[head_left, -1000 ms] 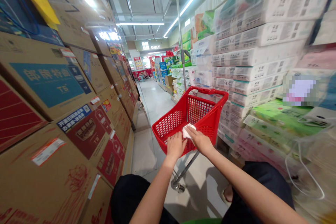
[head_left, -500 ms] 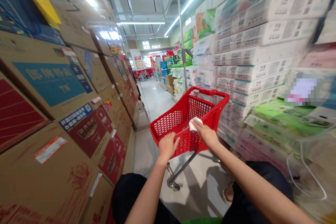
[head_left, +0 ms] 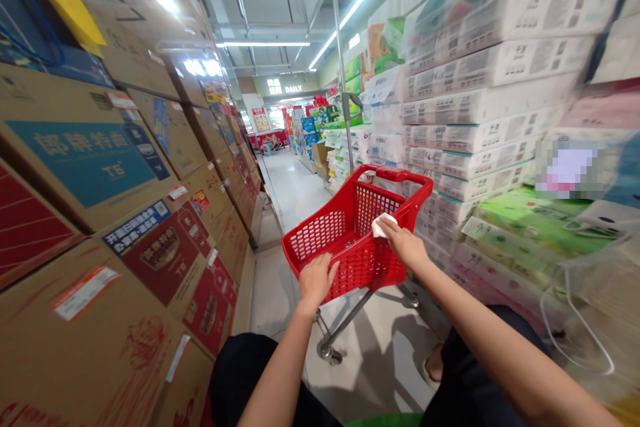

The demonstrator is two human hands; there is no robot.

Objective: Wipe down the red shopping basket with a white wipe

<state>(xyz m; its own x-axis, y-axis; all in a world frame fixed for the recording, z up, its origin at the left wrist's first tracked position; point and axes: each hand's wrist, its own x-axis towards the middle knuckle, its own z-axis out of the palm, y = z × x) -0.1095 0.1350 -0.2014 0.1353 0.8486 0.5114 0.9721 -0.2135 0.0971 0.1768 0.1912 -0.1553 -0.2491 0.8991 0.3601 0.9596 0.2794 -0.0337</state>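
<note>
A red plastic shopping cart point(head_left: 350, 240) stands in the aisle in front of me, its basket showing nothing inside. My left hand point(head_left: 316, 278) grips the near rim of the basket, fingers curled over the edge. My right hand point(head_left: 404, 244) presses a white cloth point(head_left: 383, 225) against the right-hand rim of the basket, fingers closed on it. The cart's handle point(head_left: 395, 174) is on the far side, away from me.
Stacked cardboard cartons point(head_left: 115, 213) wall the left side. Packs of tissue paper point(head_left: 480, 120) are piled high on the right. A metal pole point(head_left: 343, 80) rises behind the cart. The tiled aisle floor point(head_left: 290, 193) runs ahead toward distant shelves.
My right hand slid the white cloth along the basket rim, from the near edge to the right side. The left hand kept its hold on the near rim.
</note>
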